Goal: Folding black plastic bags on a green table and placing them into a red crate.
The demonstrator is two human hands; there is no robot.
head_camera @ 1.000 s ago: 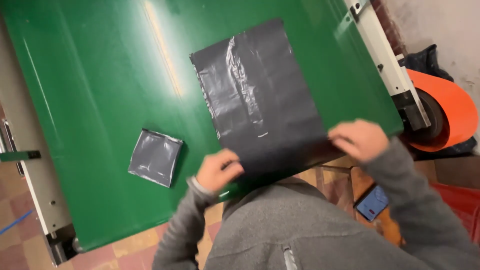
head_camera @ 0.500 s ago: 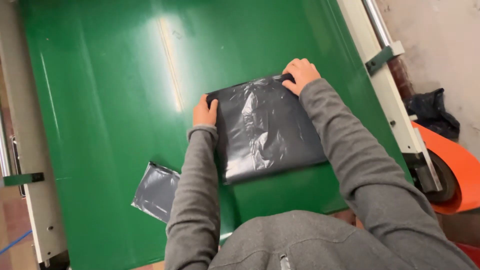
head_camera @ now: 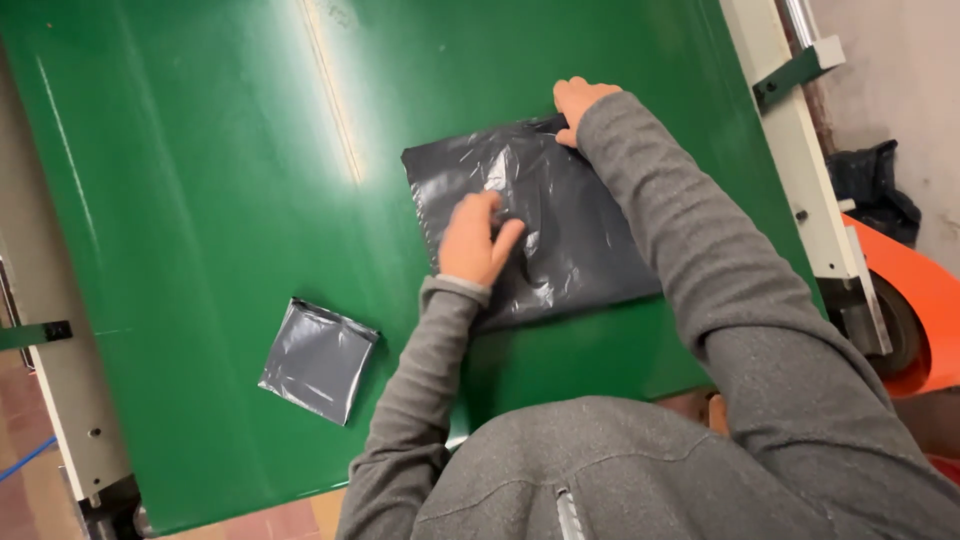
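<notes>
A large dark grey plastic mailer bag (head_camera: 560, 235) lies flat on the green belt (head_camera: 220, 200). My left hand (head_camera: 475, 240) rests palm down on the bag's left part, fingers spread and slightly bent. My right hand (head_camera: 578, 100) presses the bag's far right corner, fingers curled on its edge. Both arms wear grey sleeves. A smaller folded grey bag (head_camera: 318, 360) sits on the belt to the left of my left forearm, apart from both hands.
White metal side rails run along the belt, one at the right (head_camera: 800, 170) with a green bracket (head_camera: 800, 70), one at the left (head_camera: 60, 370). An orange roll (head_camera: 920, 300) and a black bag (head_camera: 875, 185) stand beyond the right rail.
The large bag was slid farther up the belt, then laid flat. My left hand moved from the bag's left edge onto its surface. My right hand stays at the far corner.
</notes>
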